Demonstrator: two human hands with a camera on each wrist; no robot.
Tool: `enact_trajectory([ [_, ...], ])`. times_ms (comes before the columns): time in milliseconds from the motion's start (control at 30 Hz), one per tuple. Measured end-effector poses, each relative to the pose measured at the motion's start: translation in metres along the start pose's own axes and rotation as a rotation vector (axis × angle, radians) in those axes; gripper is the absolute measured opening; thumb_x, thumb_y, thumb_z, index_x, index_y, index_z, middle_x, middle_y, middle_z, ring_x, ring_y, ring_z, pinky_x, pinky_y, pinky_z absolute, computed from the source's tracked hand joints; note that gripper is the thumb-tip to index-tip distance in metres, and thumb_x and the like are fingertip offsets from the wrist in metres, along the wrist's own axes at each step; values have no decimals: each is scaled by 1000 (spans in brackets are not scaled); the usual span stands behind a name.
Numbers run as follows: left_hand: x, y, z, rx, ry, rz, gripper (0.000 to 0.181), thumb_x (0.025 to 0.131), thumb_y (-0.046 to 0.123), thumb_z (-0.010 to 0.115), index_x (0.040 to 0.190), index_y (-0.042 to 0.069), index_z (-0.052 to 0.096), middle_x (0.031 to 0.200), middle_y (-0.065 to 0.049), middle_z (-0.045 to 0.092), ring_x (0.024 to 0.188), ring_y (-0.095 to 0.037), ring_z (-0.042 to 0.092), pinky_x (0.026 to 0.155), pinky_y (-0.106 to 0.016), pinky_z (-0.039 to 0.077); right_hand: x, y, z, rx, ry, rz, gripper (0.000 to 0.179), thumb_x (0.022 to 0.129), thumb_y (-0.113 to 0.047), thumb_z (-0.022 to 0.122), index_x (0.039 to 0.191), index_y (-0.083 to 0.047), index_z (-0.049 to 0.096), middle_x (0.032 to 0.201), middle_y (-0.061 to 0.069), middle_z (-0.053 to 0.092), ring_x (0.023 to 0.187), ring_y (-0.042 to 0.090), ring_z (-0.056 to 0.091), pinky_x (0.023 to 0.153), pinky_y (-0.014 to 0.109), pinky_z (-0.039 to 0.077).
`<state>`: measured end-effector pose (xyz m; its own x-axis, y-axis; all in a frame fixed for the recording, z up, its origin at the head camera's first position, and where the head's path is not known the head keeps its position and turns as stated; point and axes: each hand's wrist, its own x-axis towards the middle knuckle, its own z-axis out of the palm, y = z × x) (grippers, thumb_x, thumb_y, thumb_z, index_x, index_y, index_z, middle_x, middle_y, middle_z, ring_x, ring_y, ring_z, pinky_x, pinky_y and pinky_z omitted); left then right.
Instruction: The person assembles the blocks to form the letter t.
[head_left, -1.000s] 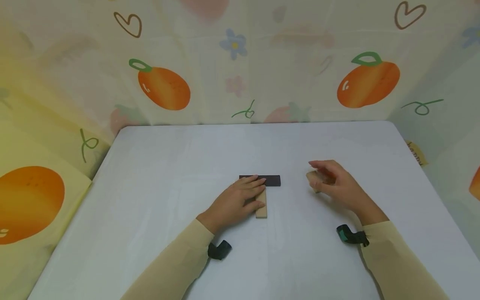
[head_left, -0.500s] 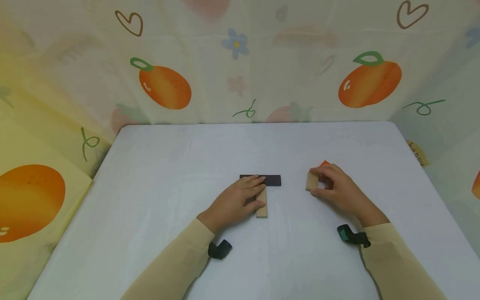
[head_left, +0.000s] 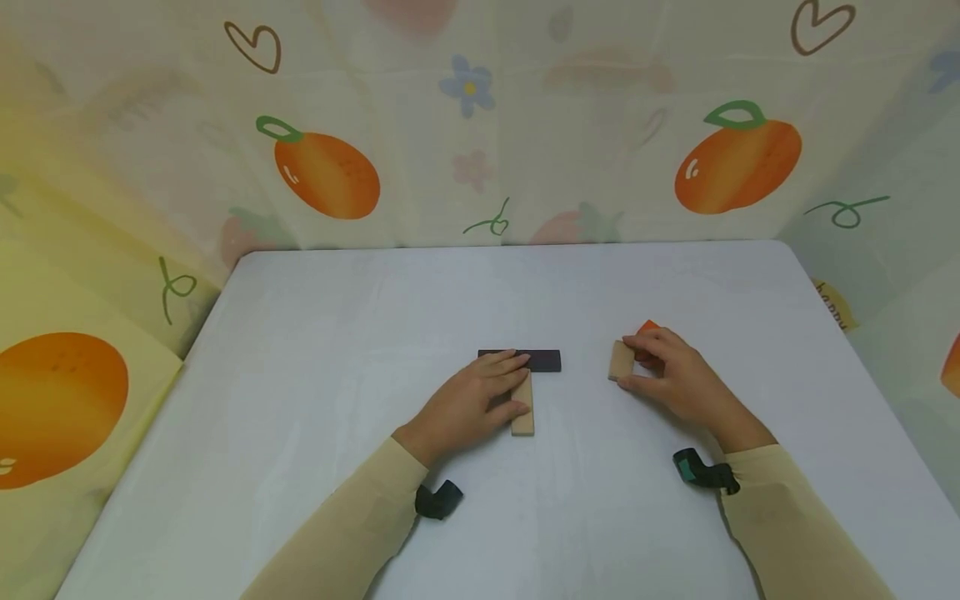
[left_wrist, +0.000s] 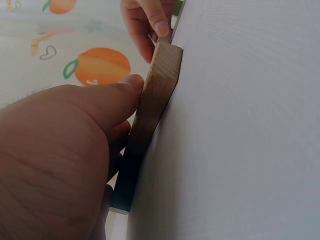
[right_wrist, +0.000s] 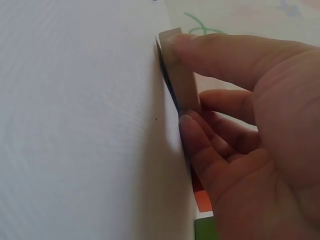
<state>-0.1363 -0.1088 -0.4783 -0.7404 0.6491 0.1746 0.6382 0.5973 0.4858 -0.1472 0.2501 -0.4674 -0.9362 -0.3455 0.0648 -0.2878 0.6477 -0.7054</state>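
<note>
In the head view, my left hand rests its extended fingers on a black block and the plain wooden block below it, which meet in a T shape. The left wrist view shows the thumb touching the edge of that wooden block. To the right, my right hand pinches a light wooden block between thumb and fingertips, close to the tabletop. An orange block peeks out behind the right fingers, mostly hidden. Beneath the hand, a green block shows partly in the right wrist view.
The blocks lie on a white table. A cloth wall printed with oranges and flowers stands behind it, and cloth also hangs at both sides. Each wrist carries a small black camera mount.
My right fingers have closed from a spread position onto the light wooden block, which has turned and shifted slightly left. The orange block has come into sight. My left hand keeps its place.
</note>
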Motion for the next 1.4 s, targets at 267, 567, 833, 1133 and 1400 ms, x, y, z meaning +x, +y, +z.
enact_trajectory([
  [267,1,1,-1,-1,-2,-8,58,108,36,73,153,2,60,164,-4,51,157,-21,37,127,-39,29,2,-3,0,0,57,-15,58,95,-9,89,144,8,63,131,20,60,116,34,64,102,32,55],
  [567,-1,0,0,-12,-1,-18,59,108,37,73,153,2,60,164,-3,51,158,-20,36,127,-39,30,13,-13,0,13,111,-41,55,94,-3,88,143,7,65,132,20,61,118,36,65,104,48,55],
  [833,0,1,-1,-8,-14,-28,59,108,38,73,154,3,59,164,-1,50,158,-19,35,127,-39,29,30,-21,5,48,115,-81,52,94,-1,86,141,9,66,130,21,61,115,36,65,103,50,56],
  [1133,0,1,-1,-10,-16,-25,59,108,38,73,153,3,60,165,-1,50,158,-19,36,127,-38,30,54,-24,17,102,74,-36,53,97,-7,86,144,7,65,133,21,61,117,36,64,107,52,54],
  [1400,0,-1,-1,-18,-6,-8,58,108,37,74,152,2,61,165,-2,49,157,-21,37,127,-40,31,74,-29,27,118,20,24,55,99,-18,85,146,3,66,137,19,61,119,36,64,108,53,53],
])
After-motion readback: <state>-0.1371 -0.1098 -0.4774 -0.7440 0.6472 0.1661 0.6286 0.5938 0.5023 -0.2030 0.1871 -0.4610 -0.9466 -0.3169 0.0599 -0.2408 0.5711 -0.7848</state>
